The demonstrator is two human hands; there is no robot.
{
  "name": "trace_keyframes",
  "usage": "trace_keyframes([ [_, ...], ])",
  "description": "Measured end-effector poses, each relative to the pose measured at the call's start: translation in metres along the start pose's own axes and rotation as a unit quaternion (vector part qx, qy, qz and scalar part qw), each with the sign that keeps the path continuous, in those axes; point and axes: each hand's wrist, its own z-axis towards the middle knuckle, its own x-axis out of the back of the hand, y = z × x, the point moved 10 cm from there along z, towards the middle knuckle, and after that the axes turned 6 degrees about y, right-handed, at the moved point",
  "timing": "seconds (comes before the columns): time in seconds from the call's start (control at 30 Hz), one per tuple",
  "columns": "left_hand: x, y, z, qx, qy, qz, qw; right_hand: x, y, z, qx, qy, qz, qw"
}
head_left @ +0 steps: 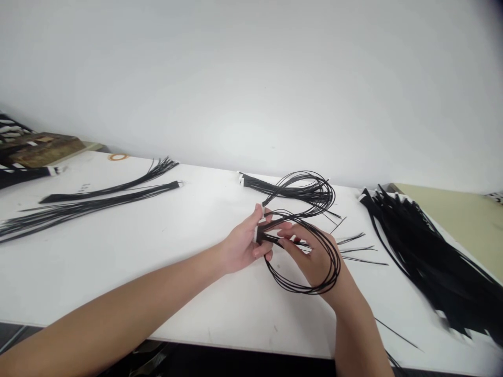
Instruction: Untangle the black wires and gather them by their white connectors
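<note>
My left hand (pixel 245 238) is closed around the white connector end of a bundle of thin black wires (pixel 328 262), held above the table. From that end the wires curl out in two large loops, one upward and one downward, with several loose ends sticking out to the right. Inside the lower loop, my right hand (pixel 310 248) pinches some of these wires between thumb and fingers, close to the connector. Behind the loops lies another black wire bundle (pixel 271 187) with white ends, partly covered by the upper loop.
Two black wire bundles (pixel 106 201) lie on the white table (pixel 188 283) at left. A large pile of black wires (pixel 436 262) covers the right side. A tan ring (pixel 118 156) rests near the wall, beside a brown block (pixel 47 149).
</note>
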Motion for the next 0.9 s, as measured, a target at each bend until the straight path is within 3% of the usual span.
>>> trace_keyframes([
  [0.13, 0.000, -0.002, 0.000, -0.001, -0.002, 0.009, 1.000, -0.003, -0.002, 0.000, 0.013, -0.010, -0.010, 1.000],
  [0.43, 0.003, 0.004, 0.002, -0.020, 0.016, -0.011, 1.000, 0.003, -0.010, 0.002, 0.049, 0.039, -0.128, 0.990],
  [0.9, 0.009, 0.001, 0.005, -0.025, 0.032, 0.011, 0.999, 0.012, -0.024, -0.002, 0.106, 0.104, -0.156, 0.977],
])
